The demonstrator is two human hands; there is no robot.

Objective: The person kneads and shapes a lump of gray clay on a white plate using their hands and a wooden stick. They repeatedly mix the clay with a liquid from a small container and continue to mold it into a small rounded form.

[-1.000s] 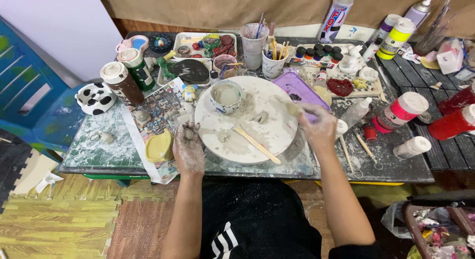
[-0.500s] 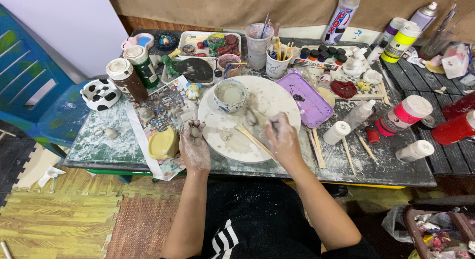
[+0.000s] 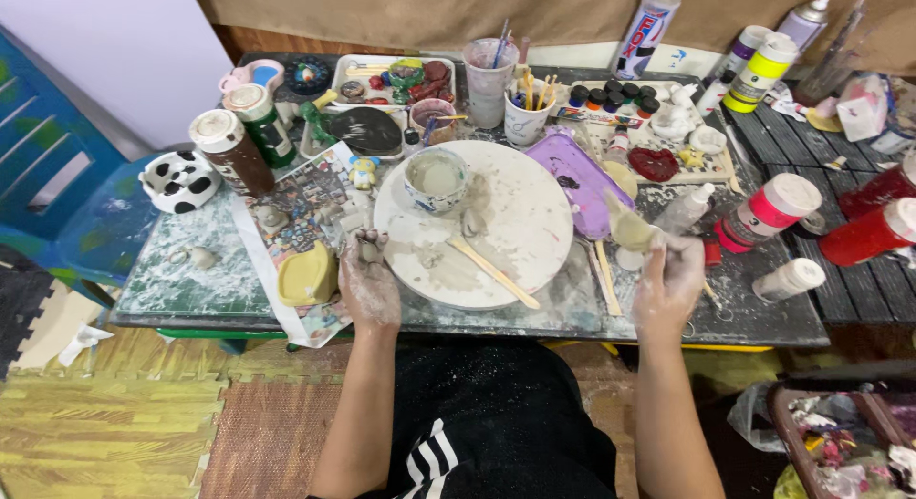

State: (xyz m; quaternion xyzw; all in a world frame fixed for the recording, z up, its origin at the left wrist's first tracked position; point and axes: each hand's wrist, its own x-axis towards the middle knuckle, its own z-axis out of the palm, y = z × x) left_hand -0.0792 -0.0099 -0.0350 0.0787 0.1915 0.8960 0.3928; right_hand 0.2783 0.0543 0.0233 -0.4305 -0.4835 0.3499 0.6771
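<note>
My left hand [image 3: 367,284], coated in grey clay, grips a small lump of clay [image 3: 367,245] at the left edge of the round white turntable [image 3: 520,218]. My right hand [image 3: 668,280], also clay-smeared, holds a small pale cup-like piece [image 3: 632,230] just right of the turntable. On the turntable stand a small bowl of grey slip [image 3: 435,177], a little clay piece [image 3: 473,222] and a flat wooden stick [image 3: 493,272].
A yellow sponge [image 3: 307,278] lies on printed paper by my left hand. A purple tray [image 3: 577,175], brush cups [image 3: 489,79], paint pots [image 3: 611,96], brown jar [image 3: 232,154], spray cans and red bottles [image 3: 868,234] crowd the table. A blue chair [image 3: 57,203] stands left.
My right hand has drawn back off the turntable to its right side and now holds the pale cup-like piece. The left hand stays at the turntable's left edge with its clay lump.
</note>
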